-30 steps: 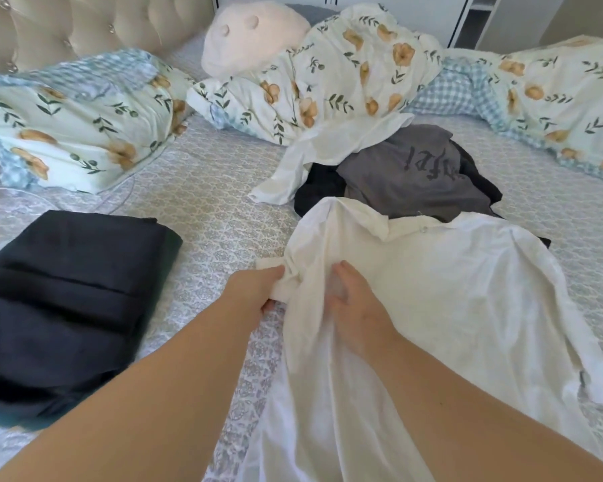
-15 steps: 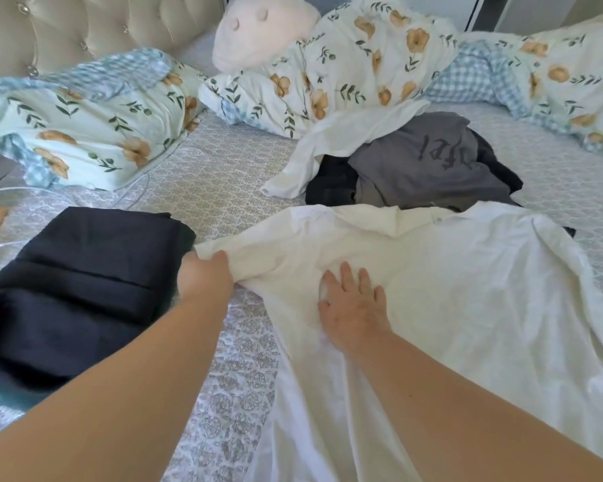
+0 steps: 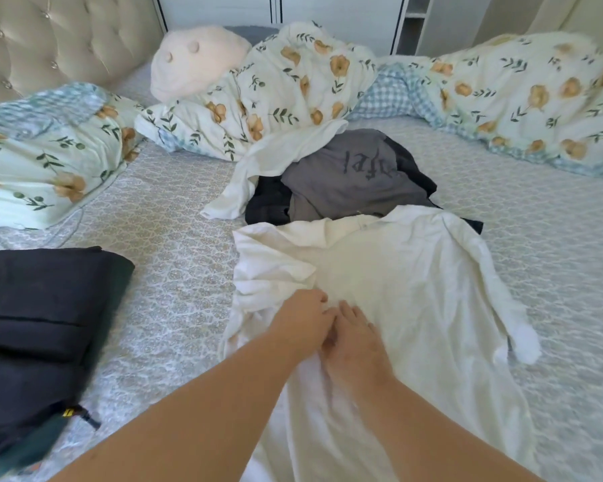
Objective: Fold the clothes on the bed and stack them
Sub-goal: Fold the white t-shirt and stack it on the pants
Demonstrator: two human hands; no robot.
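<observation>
A white shirt [image 3: 415, 290] lies spread on the bed in front of me, its left sleeve bunched inward over the body. My left hand [image 3: 303, 318] rests on the shirt's left side with fingers curled on the cloth. Right beside it, touching it, my right hand [image 3: 357, 346] presses flat on the shirt. Beyond the shirt is a loose pile: a grey printed shirt [image 3: 355, 172], a white garment [image 3: 275, 165] and a dark garment [image 3: 268, 207]. A folded dark stack [image 3: 42, 318] sits at the left.
The patterned bed sheet [image 3: 174, 259] shows between the stack and the shirt. A floral duvet [image 3: 293, 88] runs across the back, with a floral pillow [image 3: 42, 158] at left, a pale plush cushion [image 3: 192, 60] and a tufted headboard [image 3: 49, 40].
My left hand drew the sleeve out to the left, then brought it back in over the shirt body, ending beside my right hand. The right hand stayed pressed on the shirt.
</observation>
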